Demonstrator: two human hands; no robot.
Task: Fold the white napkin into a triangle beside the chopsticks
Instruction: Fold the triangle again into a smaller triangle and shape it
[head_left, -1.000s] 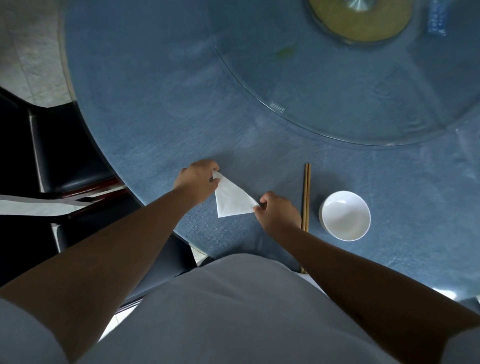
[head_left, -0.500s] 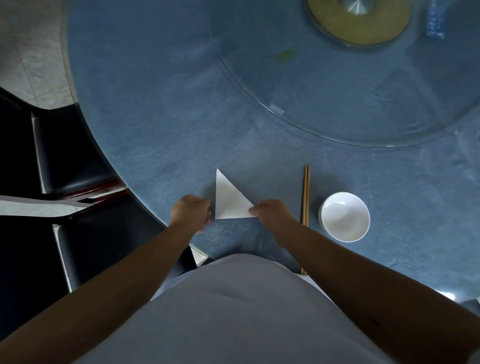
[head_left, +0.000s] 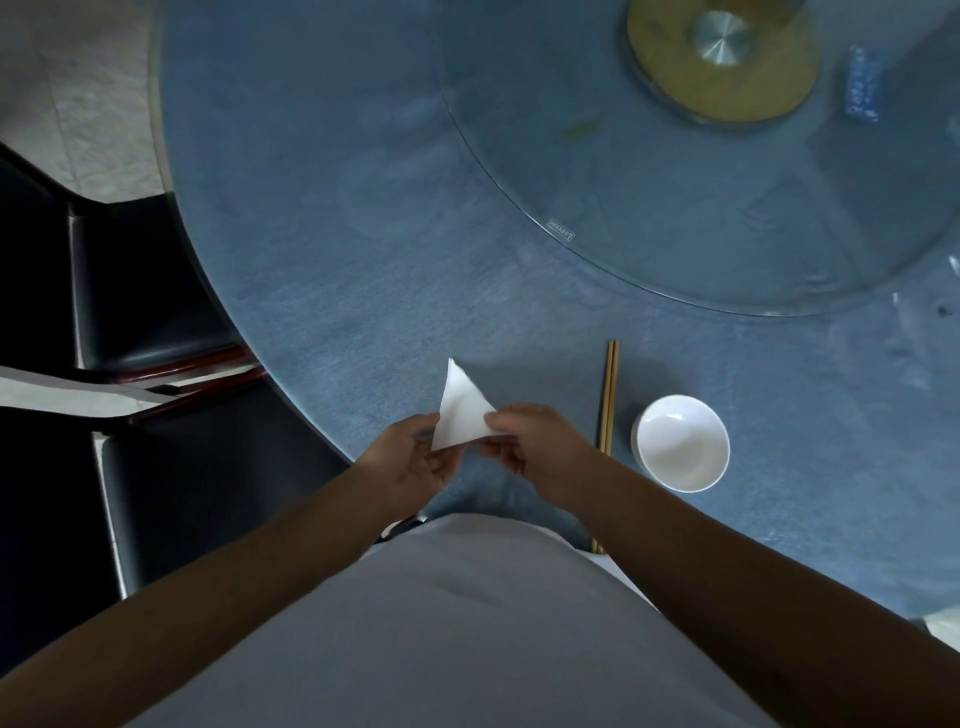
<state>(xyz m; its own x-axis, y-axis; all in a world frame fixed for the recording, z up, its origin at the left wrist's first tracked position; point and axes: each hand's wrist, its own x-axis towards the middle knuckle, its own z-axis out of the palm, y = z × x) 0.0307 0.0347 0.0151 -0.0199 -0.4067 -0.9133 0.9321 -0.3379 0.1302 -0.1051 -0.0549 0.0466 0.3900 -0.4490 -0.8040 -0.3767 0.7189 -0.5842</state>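
Left hand (head_left: 410, 462) and right hand (head_left: 535, 447) pinch the napkin's (head_left: 460, 410) near corners; uneven pulling could spring the fold open left of the chopsticks (head_left: 608, 395).

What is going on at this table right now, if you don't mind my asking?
A person stands at a round table with a blue cloth and is working on a white napkin. It is already a triangle, and both hands pinch its near edge: the left hand at one corner, the right hand at the other. A pair of chopsticks lies just to the right, with an empty white bowl beyond them.
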